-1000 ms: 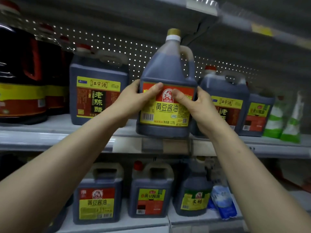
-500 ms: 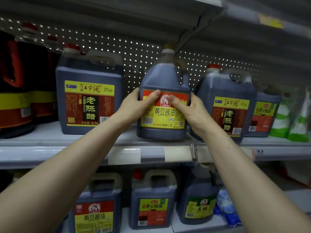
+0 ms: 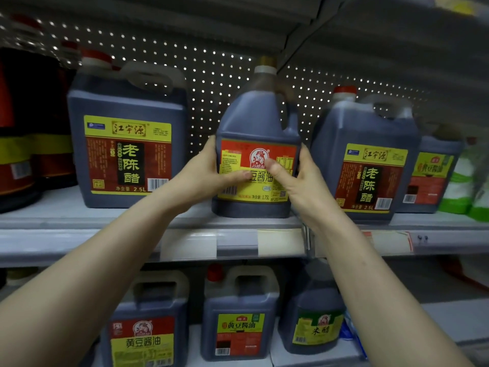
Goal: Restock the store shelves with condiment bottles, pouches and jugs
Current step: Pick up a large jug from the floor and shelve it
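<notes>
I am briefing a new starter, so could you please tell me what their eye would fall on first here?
First, the dark jug with the red and yellow label, mid-picture, gripped on both sides by the left hand and the right hand at the front of the upper shelf. Then the bigger left jug and bigger right jug flanking it, and the dotted back panel glowing behind.

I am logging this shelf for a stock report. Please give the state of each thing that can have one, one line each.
soy sauce jug: upright, capped, base seemingly on the upper shelf.
left hand: grips the jug's left side, thumb on the label.
right hand: grips the jug's right side, thumb on the label.
left vinegar jug: upright, red cap on.
right vinegar jug: upright, red cap on.
</notes>
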Available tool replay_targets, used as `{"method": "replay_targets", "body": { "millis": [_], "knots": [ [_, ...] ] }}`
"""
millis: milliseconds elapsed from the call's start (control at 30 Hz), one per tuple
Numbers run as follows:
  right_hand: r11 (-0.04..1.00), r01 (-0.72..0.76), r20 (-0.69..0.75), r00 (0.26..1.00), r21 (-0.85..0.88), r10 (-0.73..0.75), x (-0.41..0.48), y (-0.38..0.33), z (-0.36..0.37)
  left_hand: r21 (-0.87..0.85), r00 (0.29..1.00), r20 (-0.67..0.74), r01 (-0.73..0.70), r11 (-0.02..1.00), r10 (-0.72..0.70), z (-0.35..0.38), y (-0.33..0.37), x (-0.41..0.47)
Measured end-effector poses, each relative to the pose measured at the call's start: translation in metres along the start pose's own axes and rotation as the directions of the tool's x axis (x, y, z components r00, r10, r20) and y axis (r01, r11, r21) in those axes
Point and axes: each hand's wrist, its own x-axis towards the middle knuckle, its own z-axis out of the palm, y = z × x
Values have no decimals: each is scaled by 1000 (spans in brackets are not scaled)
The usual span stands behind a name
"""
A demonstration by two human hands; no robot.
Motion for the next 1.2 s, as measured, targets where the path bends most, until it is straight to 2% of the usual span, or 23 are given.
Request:
{"method": "replay_targets", "body": {
  "millis": [467, 600, 700, 800, 933, 1100, 1200],
  "knots": [
    [995, -101, 51, 994, 18, 100, 17, 3, 6, 26, 996, -80, 54, 998, -51, 2, -5, 5],
    [991, -116, 40, 992, -63, 118, 13, 0, 7, 85, 989, -126, 85, 993, -74, 6, -1, 2],
    [973, -88, 32, 995, -214, 97, 1, -2, 2, 233, 985, -166, 86, 969, -47, 8, 6, -12],
    [969, -23, 6, 1000, -247, 26, -21, -5, -5, 331, 965, -246, 0, 944, 87, 15, 15, -39],
    [980, 54, -21, 998, -193, -59, -62, -9, -13, 317, 933, -305, -86, 944, 188, 39, 23, -86],
    [965, 155, -34, 986, -212, -166, -123, 6, -18, 203, 931, -328, -95, 974, 159, 71, 12, -146],
    [964, 141, 3, 990, -227, -144, -169, 25, -17, 235, 945, -296, -72, 969, 141, 88, -9, -185]
  ]
}}
